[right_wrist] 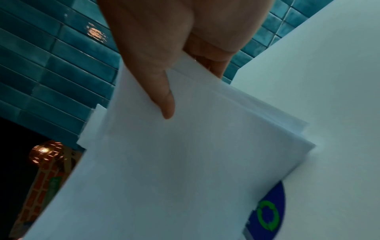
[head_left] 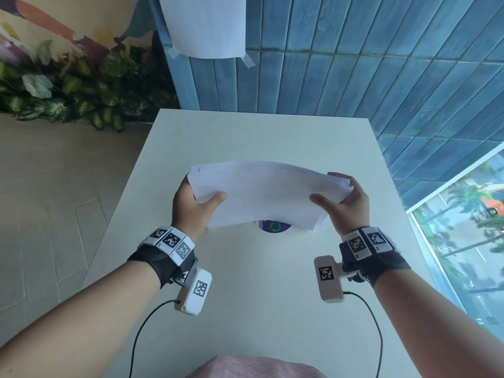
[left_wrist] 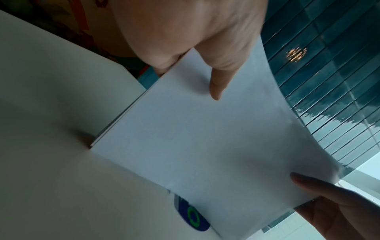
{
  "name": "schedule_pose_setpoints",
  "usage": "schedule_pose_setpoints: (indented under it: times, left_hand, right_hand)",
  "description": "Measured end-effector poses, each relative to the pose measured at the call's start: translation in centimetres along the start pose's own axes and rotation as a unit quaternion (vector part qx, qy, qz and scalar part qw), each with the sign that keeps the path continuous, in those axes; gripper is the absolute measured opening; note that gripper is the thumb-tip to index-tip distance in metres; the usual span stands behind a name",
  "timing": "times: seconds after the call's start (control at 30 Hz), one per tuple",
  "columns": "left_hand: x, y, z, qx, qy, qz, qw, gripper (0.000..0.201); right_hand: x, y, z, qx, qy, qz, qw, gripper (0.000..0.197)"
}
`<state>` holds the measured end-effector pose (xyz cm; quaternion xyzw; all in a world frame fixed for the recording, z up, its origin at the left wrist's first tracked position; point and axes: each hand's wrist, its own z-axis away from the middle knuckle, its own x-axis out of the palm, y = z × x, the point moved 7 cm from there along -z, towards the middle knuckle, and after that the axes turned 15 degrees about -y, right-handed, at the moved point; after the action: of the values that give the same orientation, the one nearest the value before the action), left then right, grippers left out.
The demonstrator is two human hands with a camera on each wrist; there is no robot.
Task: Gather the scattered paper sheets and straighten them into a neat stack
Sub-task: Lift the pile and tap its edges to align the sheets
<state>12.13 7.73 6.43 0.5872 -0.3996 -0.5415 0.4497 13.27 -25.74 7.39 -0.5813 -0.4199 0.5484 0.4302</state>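
White table (head_left: 272,132), blue green-ringed sticker (head_left: 275,227) on it.

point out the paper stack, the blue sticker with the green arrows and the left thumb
paper stack (head_left: 261,192), head view, middle of the top sheet
blue sticker (right_wrist: 267,216), right wrist view, on its green arrow ring
left thumb (head_left: 215,199), head view, thumb tip resting on the paper

A blue round sticker (head_left: 275,227) with a green recycling mark lay on the white bench (head_left: 256,290); leafy plants (head_left: 68,91) stood beyond its far-left corner.
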Motion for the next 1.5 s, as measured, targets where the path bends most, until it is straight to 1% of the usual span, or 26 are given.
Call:
schedule_pose_setpoints:
  times: [0.07,0.17,0.27,0.37,0.43,0.5,0.57,0.63,0.67,0.7,0.73,0.77,0.83,0.9,0.97,1.0,1.03,1.07,1.13,1.17,1.2,1.23,1.3,1.33,1.43,1.5]
  left_hand:
    - [0.3,-0.6,0.2,-0.014,-0.007,0.003,1.0,0.04]
    - [0.2,-0.4,-0.1,-0.024,-0.016,-0.033,0.999,0.025]
    - [-0.2,1.0,-0.7,-0.014,-0.039,-0.053,0.998,0.021]
    - [-0.9,4.3,-1.7,0.029,-0.075,-0.102,0.991,0.024]
    - [-1.3,6.6,-2.3,0.055,-0.095,-0.157,0.981,0.029]
    - [-2.1,8.0,-3.0,0.057,-0.101,-0.18,0.977,0.037]
    - [-2.8,8.9,-3.6,0.049,-0.12,-0.169,0.977,0.04]
    - [-3.2,9.6,-4.1,0.047,-0.15,-0.173,0.972,0.04]
    - [-3.3,10.1,-4.3,0.047,-0.164,-0.186,0.968,0.043]
    - [-3.3,10.7,-4.5,0.047,-0.177,-0.202,0.962,0.046]
    - [-3.2,11.3,-4.6,0.049,-0.187,-0.219,0.956,0.046]
    - [-3.1,12.0,-4.7,0.055,-0.199,-0.228,0.952,0.042]
    - [-2.5,13.8,-4.7,0.078,-0.227,-0.242,0.94,0.034]
    - [-1.9,15.4,-4.6,0.104,-0.245,-0.286,0.92,0.03]
    - [-1.3,16.6,-4.7,0.121,-0.265,-0.338,0.895,0.031]
    - [-0.9,16.9,-4.7,0.12,-0.275,-0.355,0.885,0.035]
    - [-0.5,17.2,-4.8,0.118,-0.285,-0.372,0.875,0.039]
    - [0.1,17.5,-4.8,0.119,-0.297,-0.389,0.864,0.042]
    - [1.4,18.0,-4.7,0.116,-0.326,-0.421,0.838,0.04]
    - [2.1,18.1,-4.7,0.113,-0.34,-0.436,0.825,0.036]
    - [2.8,18.1,-4.6,0.113,-0.35,-0.448,0.815,0.031]
    - [3.3,18.3,-4.6,0.114,-0.355,-0.454,0.809,0.028]
    - [4.1,18.7,-4.6,0.124,-0.355,-0.451,0.809,0.026]
    - [4.4,19.0,-4.5,0.13,-0.353,-0.449,0.81,0.026]
    - [3.9,19.6,-4.5,0.14,-0.336,-0.427,0.828,0.016]
    - [2.7,19.5,-4.7,0.139,-0.32,-0.423,0.836,0.016]
  right_hand:
    - [0.0,0.7,0.1,0.021,0.001,-0.002,1.0,0.038]
    - [0.0,1.0,-0.1,0.031,-0.005,0.017,0.999,0.025]
    - [-0.3,0.9,-0.3,0.037,0.002,0.032,0.999,0.026]
    - [-0.6,0.8,-0.5,0.048,0.017,0.031,0.998,0.029]
    - [-0.3,0.8,-0.9,0.058,0.016,0.018,0.998,0.024]
    - [0.1,0.9,-1.2,0.073,0.01,-0.037,0.997,0.016]
    - [0.7,0.8,-1.3,0.079,0.004,-0.077,0.994,0.013]
    - [1.0,0.8,-1.2,0.092,0.004,-0.083,0.992,0.01]
    - [1.1,1.0,-1.1,0.11,0.004,-0.072,0.991,0.009]
    - [1.1,1.3,-1.0,0.129,0.003,-0.046,0.991,0.014]
    - [1.1,1.6,-0.9,0.148,-0.002,-0.018,0.989,0.024]
    - [1.2,2.0,-0.8,0.165,-0.012,0.006,0.986,0.033]
    - [1.4,2.0,-0.6,0.185,-0.037,0.05,0.981,0.039]
    - [1.4,1.5,-0.7,0.202,-0.063,0.117,0.97,0.041]
    - [1.3,0.3,-0.7,0.201,-0.057,0.198,0.958,0.058]
    - [1.5,-0.6,-0.7,0.181,-0.048,0.205,0.961,0.07]
    - [1.9,-1.6,-0.8,0.143,-0.049,0.193,0.97,0.081]
    - [2.7,-3.0,-0.8,0.096,-0.065,0.17,0.979,0.088]
    - [4.7,-5.9,-1.0,0.012,-0.134,0.115,0.984,0.095]
    - [5.7,-7.2,-1.1,-0.019,-0.172,0.094,0.98,0.093]
    - [6.6,-8.2,-1.2,-0.039,-0.199,0.085,0.975,0.085]
    - [7.1,-9.1,-1.4,-0.057,-0.213,0.081,0.972,0.069]
    - [7.6,-10.4,-1.6,-0.07,-0.201,0.097,0.972,0.024]
    - [7.5,-10.4,-1.7,-0.065,-0.183,0.092,0.977,0.017]
    - [6.8,-9.9,-1.7,-0.05,-0.156,0.038,0.986,0.027]
    - [6.2,-9.6,-1.6,-0.043,-0.15,0.014,0.988,0.025]
